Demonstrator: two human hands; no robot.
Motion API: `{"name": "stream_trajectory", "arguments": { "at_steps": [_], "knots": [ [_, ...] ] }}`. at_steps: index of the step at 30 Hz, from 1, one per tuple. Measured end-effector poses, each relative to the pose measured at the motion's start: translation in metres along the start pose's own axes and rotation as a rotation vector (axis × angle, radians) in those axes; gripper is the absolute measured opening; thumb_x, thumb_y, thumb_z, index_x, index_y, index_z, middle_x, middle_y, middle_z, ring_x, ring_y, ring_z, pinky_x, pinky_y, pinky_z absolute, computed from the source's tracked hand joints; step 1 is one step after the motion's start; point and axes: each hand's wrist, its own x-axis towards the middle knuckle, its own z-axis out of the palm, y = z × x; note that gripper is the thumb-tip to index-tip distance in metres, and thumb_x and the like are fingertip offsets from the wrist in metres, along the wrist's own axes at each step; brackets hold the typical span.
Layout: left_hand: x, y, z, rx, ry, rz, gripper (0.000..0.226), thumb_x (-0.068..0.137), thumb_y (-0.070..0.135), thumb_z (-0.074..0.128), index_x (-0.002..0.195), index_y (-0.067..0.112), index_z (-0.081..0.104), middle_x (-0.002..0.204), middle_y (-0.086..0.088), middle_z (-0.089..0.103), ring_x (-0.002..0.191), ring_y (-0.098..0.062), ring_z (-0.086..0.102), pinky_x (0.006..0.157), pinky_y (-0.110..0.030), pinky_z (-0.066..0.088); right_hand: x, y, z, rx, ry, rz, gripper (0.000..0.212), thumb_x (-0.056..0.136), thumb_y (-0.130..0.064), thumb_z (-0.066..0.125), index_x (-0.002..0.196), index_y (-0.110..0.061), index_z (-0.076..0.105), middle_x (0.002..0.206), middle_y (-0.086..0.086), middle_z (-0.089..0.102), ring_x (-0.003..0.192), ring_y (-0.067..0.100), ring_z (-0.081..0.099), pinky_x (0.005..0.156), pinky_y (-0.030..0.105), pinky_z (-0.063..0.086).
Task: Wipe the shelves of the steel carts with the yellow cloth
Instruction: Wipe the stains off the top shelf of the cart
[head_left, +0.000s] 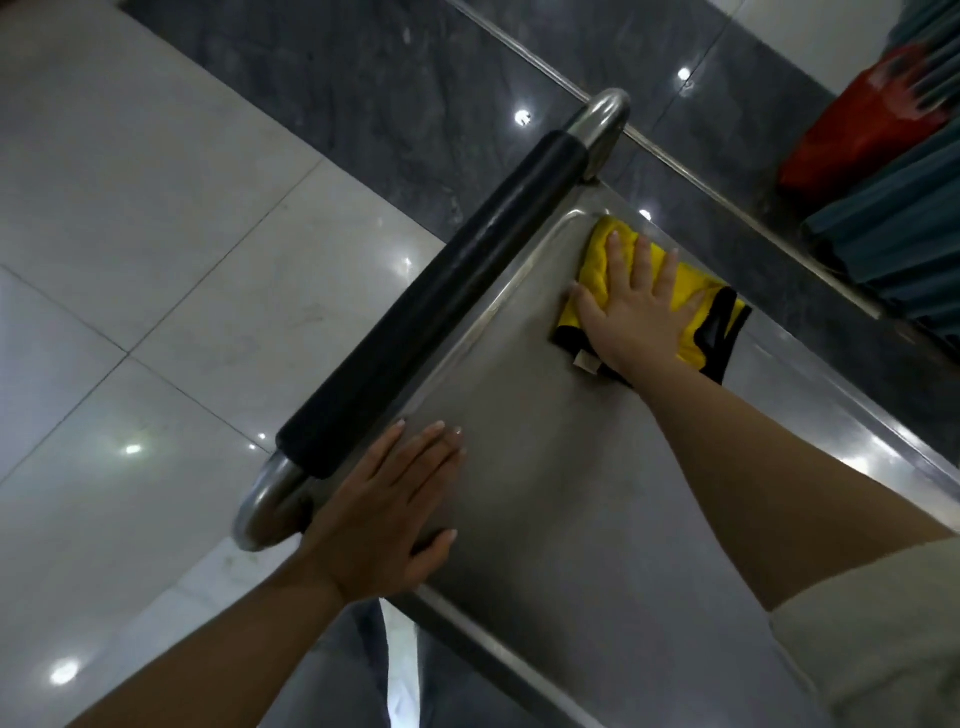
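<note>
Here, pale floor tiles (156, 218) are seen at far left. The left hand (387, 512) is laid flat, fingers straight and grasping nothing, on the near corner of the top shelf (545, 493), probably to brace the cart. The black-padded handle (431, 301) is passed just beside it (untouched). Further right, the yellow cloth (613, 260) is pressed into the far corner of the shelf under the right hand (636, 306), fingers spread and straight, so the corner gets wiped. Red and teal items (883, 156) are noted at far right.

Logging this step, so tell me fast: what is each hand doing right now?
Left hand: open, flat on the cart shelf, holding nothing.
Right hand: open, fingers spread, pressing the yellow cloth onto the shelf.
</note>
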Motion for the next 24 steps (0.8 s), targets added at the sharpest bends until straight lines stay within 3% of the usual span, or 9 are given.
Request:
{"name": "stream_trajectory", "arguments": {
  "at_steps": [4,7,16,24],
  "knots": [
    [-0.001,-0.001,-0.004,-0.089,0.022,0.01,0.098,0.081,0.075,0.043,0.148,0.005,0.028,0.154,-0.014,0.029,0.144,-0.026,0.024,0.117,-0.047,0.018,-0.029,-0.006,0.004,-0.053,0.022,-0.053,0.072,0.088,-0.068,0.02,0.15,-0.041,-0.007,0.161,-0.005,-0.01,0.146,0.029,-0.017,0.107,0.071,-0.006],
    [-0.001,-0.002,-0.007,-0.125,0.023,0.021,0.106,0.076,0.083,0.042,0.148,0.006,0.028,0.154,-0.015,0.03,0.144,-0.027,0.025,0.117,-0.047,0.018,-0.065,-0.01,0.01,-0.061,0.026,-0.115,0.072,0.087,-0.069,0.015,0.149,-0.042,-0.009,0.161,-0.005,-0.008,0.147,0.029,-0.013,0.109,0.07,-0.002],
    [-0.003,0.0,-0.01,-0.189,0.017,0.012,0.087,0.091,0.068,0.033,0.148,0.003,0.028,0.155,-0.015,0.029,0.144,-0.027,0.025,0.117,-0.046,0.018,-0.214,-0.019,0.049,-0.125,0.073,-0.24,0.069,0.092,-0.061,0.027,0.153,-0.032,0.011,0.161,0.001,0.01,0.147,0.036,0.003,0.107,0.069,0.013],
    [-0.005,0.002,-0.015,-0.175,-0.073,0.055,0.092,0.09,0.072,0.021,0.148,0.002,0.029,0.154,-0.016,0.032,0.144,-0.028,0.026,0.118,-0.049,0.019,-0.313,-0.062,0.07,-0.064,0.063,-0.161,0.061,0.095,-0.052,0.029,0.152,-0.032,0.018,0.161,0.001,0.012,0.147,0.038,0.006,0.105,0.071,0.017]
  ]
}}
